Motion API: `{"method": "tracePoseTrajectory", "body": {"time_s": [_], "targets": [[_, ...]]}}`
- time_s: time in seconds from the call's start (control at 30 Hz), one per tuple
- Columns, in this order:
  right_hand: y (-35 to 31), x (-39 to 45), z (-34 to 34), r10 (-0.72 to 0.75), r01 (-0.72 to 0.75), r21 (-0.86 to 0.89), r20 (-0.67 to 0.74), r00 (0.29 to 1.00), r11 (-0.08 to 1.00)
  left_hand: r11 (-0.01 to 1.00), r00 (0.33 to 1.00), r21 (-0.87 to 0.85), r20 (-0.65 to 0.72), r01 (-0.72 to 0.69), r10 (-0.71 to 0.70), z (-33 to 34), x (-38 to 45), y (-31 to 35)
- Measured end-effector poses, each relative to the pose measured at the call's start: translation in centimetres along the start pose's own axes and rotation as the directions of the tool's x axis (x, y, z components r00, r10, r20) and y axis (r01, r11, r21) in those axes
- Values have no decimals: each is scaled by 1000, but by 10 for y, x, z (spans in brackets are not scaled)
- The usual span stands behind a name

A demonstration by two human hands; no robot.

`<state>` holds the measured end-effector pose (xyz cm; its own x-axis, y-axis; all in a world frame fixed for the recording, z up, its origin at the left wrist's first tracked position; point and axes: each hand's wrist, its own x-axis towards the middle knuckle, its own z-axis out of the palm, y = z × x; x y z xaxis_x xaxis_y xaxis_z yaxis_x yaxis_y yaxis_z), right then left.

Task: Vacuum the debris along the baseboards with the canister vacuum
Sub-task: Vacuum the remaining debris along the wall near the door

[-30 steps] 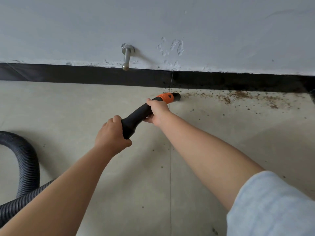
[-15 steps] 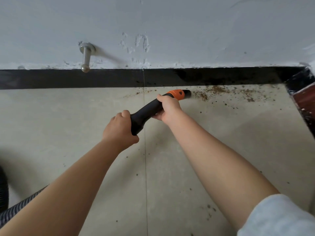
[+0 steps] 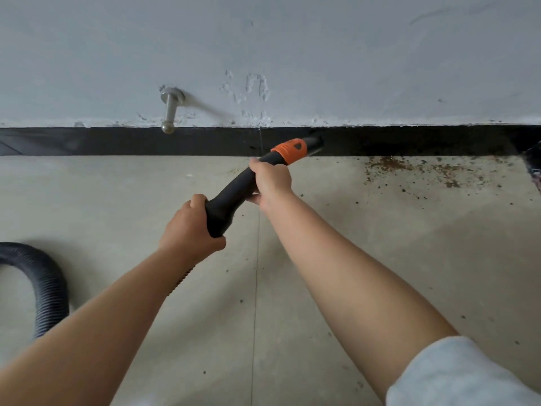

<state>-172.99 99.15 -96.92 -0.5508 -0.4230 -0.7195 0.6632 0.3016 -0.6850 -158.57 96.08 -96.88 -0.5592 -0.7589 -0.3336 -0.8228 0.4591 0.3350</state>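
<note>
Both hands grip the black vacuum nozzle (image 3: 234, 191), which has an orange collar (image 3: 289, 150). My left hand (image 3: 190, 230) is closed around its rear end. My right hand (image 3: 272, 180) holds it further forward, just behind the collar. The nozzle tip (image 3: 316, 142) points up and right against the black baseboard (image 3: 117, 141). Brown debris (image 3: 409, 168) lies scattered on the beige tile floor (image 3: 117, 200) to the right of the tip, close to the baseboard. The ribbed black hose (image 3: 46, 282) loops on the floor at the left.
A metal door stop (image 3: 169, 112) sticks out of the grey wall (image 3: 292, 54) above the baseboard, left of the nozzle. A dark object (image 3: 534, 168) sits at the right edge by the baseboard. Small specks dot the tiles near my arms.
The nozzle tip has risen from the floor to the baseboard. The view has shifted left, bringing the hose loop back into sight. The debris now lies further right of the tip.
</note>
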Motion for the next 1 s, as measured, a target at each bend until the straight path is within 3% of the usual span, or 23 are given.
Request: {"method": "tracePoseTrajectory", "body": {"time_s": [0.27,0.47,0.7,1.0], "targets": [[37,-14,57,196,-190,-58,144,970,980,986,986,29,6,167,-167,-14,-23,-68],[53,-23,109,193,-169,-124,217,957,978,976,975,-44,-60,211,-214,-26,-29,-115],[75,-31,164,204,-174,-134,254,945,976,972,965,-7,-114,236,-235,-46,-34,-164],[67,-13,151,179,-171,-58,194,964,984,983,983,61,-55,176,-173,-45,-12,-153]]}}
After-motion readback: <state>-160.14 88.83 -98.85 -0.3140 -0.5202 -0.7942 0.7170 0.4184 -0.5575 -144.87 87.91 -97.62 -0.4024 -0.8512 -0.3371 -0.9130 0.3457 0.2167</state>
